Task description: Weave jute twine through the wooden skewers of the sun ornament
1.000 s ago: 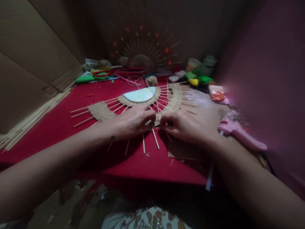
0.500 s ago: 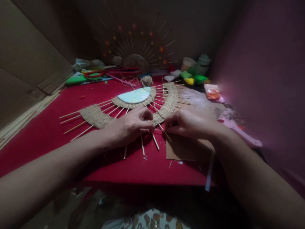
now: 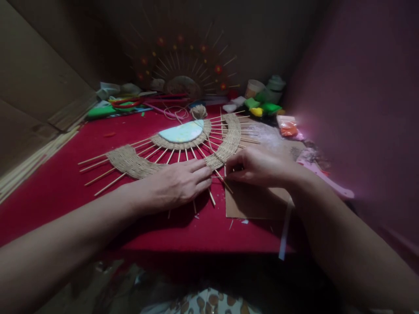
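Observation:
A fan-shaped weaving of thin wooden sticks has a broad woven twine band [image 3: 126, 160] and a smaller inner band around a pale blue half-disc [image 3: 183, 131]. Flat across the front of the broad band lies my left hand [image 3: 185, 181], its fingers stretched out and covering part of the band and sticks. My right hand [image 3: 253, 165] is closed in a pinch at the band's right side. A thin strand of twine [image 3: 218, 176] runs from its fingertips towards my left hand. A ball of twine [image 3: 198, 112] sits behind the half-disc, a strand trailing forward over the weaving.
Brown cardboard [image 3: 248, 203] lies under the right side on the red tabletop [image 3: 157, 237]. Red-handled scissors [image 3: 126, 103] are at the back left. Coloured clay packs [image 3: 270, 108], a cup [image 3: 254, 88] and a pink tool [image 3: 327, 181] stand or lie to the right. Behind leans a decorated stick fan [image 3: 183, 86].
My left hand has gone from a curled pinch to lying flat over the band. My right hand keeps its pinch in nearly the same place. The view has shifted slightly.

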The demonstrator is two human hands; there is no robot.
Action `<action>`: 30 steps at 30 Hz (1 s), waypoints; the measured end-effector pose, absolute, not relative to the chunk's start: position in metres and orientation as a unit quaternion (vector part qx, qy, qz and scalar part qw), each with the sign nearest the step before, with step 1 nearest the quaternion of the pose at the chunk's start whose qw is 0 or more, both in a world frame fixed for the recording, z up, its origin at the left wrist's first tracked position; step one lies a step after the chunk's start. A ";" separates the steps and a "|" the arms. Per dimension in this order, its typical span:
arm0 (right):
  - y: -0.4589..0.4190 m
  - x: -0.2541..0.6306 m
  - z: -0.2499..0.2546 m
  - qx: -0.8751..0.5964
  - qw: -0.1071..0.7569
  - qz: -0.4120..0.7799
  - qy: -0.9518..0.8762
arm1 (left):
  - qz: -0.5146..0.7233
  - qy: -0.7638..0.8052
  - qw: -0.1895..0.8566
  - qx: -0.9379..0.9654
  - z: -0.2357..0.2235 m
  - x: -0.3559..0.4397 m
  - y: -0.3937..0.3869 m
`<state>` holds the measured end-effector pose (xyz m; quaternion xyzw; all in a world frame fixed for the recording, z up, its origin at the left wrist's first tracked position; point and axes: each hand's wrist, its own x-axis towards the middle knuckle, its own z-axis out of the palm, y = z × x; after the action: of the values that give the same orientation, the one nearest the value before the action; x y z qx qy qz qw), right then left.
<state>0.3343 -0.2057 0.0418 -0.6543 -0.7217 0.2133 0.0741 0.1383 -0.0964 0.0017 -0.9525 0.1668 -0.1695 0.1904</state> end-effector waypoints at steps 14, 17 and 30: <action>-0.221 0.335 0.051 -0.595 0.025 0.326 -0.734 | -0.176 0.131 0.109 -0.970 0.006 0.135 -0.092; -0.222 0.330 0.050 -0.600 0.008 0.307 -0.739 | -0.185 0.126 0.083 -0.971 0.006 0.134 -0.092; -0.218 0.331 0.053 -0.690 0.052 0.042 -0.721 | -0.180 0.120 0.072 -0.974 0.000 0.129 -0.087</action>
<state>0.3314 -0.2178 0.0531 -0.6899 -0.7208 0.0420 0.0519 0.1289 -0.0874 0.0005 -0.9737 0.1198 -0.1800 0.0721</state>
